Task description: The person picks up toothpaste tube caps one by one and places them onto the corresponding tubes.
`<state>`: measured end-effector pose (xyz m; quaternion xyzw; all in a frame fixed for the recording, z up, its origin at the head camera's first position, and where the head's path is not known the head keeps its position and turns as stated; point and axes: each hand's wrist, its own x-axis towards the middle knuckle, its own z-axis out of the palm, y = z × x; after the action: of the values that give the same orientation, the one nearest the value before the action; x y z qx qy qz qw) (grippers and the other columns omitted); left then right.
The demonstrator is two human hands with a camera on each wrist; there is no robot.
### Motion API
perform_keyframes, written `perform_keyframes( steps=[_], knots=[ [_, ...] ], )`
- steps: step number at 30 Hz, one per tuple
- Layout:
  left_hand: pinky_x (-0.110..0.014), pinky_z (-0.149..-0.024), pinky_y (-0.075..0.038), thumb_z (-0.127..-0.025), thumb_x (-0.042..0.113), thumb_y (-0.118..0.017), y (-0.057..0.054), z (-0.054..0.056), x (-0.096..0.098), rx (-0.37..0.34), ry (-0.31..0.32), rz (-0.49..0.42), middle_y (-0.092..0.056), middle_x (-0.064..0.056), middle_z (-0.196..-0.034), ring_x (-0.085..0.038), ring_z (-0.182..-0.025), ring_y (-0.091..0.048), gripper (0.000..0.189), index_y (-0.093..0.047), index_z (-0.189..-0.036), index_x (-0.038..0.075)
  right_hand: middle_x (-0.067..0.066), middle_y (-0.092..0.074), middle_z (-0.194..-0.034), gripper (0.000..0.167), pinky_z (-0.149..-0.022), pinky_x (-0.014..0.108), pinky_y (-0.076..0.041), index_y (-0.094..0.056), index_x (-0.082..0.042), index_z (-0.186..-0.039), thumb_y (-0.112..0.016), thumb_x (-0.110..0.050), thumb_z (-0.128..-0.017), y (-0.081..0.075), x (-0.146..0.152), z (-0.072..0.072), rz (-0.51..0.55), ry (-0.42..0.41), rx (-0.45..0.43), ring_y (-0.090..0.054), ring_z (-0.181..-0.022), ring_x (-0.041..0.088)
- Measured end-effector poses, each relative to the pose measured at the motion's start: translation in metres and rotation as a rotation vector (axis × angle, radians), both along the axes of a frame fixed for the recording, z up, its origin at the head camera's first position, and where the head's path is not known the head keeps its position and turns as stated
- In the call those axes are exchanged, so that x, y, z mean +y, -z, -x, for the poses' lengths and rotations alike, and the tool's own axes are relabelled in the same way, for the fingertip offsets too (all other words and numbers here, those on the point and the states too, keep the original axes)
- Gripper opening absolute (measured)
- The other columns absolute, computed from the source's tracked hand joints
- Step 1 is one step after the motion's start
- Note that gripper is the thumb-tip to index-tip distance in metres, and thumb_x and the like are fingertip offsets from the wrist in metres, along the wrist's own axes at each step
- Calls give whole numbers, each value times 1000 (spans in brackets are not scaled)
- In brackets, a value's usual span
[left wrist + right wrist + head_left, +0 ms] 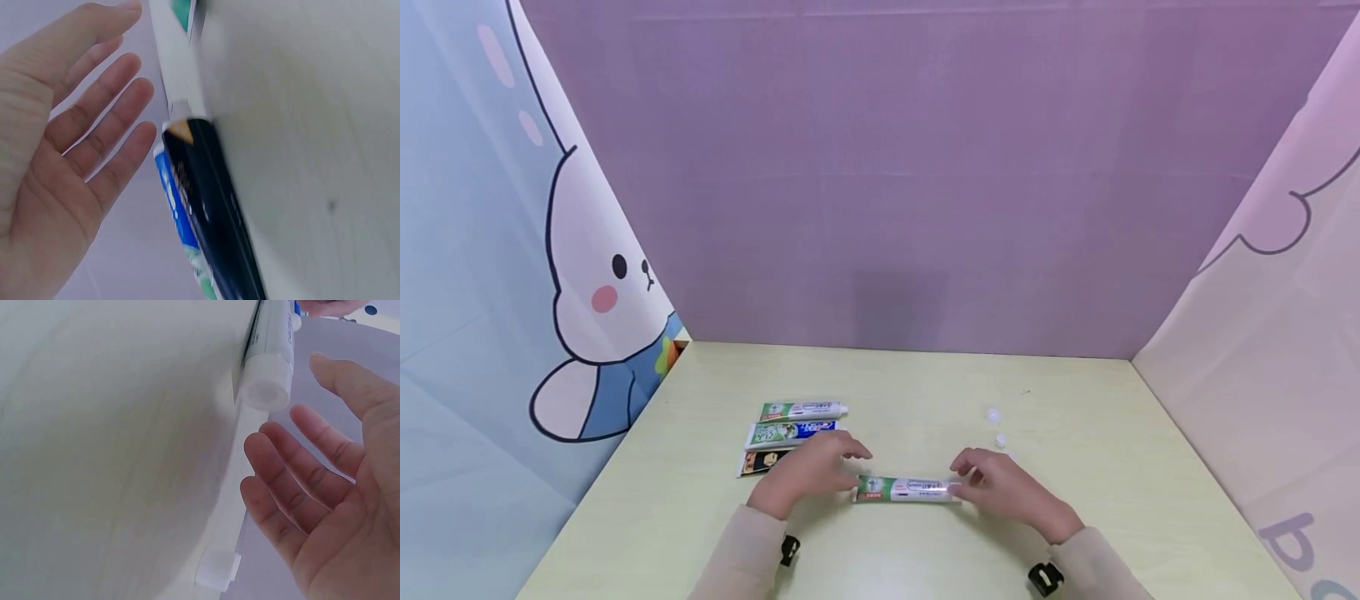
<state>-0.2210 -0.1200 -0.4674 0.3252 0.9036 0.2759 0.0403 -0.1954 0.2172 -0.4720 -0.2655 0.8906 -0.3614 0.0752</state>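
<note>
A green-and-white toothpaste tube (898,490) lies crosswise on the table between my two hands. My left hand (811,468) is at its flat tail end, the fingers spread and loosely bent in the left wrist view, with nothing in the palm. At the other end, my right hand (1000,487) has its fingertips close to the white cap end (267,384); in the right wrist view the thumb and fingers stand apart from it. Beside my left hand lies a black toothpaste tube (209,206), its narrow nozzle (180,110) bare, partly hidden by that hand in the head view.
Behind the black tube lie a blue-and-green toothpaste tube (786,433) and another green-and-white tube (802,411). Beyond my right hand are small white caps (993,415), one partly hidden by the hand. A purple cloth wall (902,208) closes off the table's back.
</note>
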Motion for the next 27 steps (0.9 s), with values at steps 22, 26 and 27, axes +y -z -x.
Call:
perform_keyframes(
  steps=[22,26,27],
  knots=[
    [-43,-92,-53,-77,11,-86,7,11,-51,66,-177,96,-72,-5,-107,-25,-102,-66,34,-76,-109,6,10,-67,-109,30,-74,30,-54,-67,-8,-111,-70,-33,-95,-14,24,2,-25,96,52,-65,-89,18],
    [-43,-92,-52,-74,9,-86,11,12,-56,75,-204,124,-72,-5,-103,-25,-99,-67,33,-75,-105,5,10,-67,-109,29,-73,30,-54,-67,-8,-110,-70,-33,-95,-15,28,4,-30,116,63,-65,-88,17],
    [-43,-92,-52,-74,8,-86,12,12,-57,76,-209,127,-73,-5,-102,-25,-99,-67,33,-76,-105,6,10,-68,-109,29,-73,30,-54,-67,-8,-110,-70,-33,-96,-16,29,4,-31,117,66,-65,-88,18]
  ],
)
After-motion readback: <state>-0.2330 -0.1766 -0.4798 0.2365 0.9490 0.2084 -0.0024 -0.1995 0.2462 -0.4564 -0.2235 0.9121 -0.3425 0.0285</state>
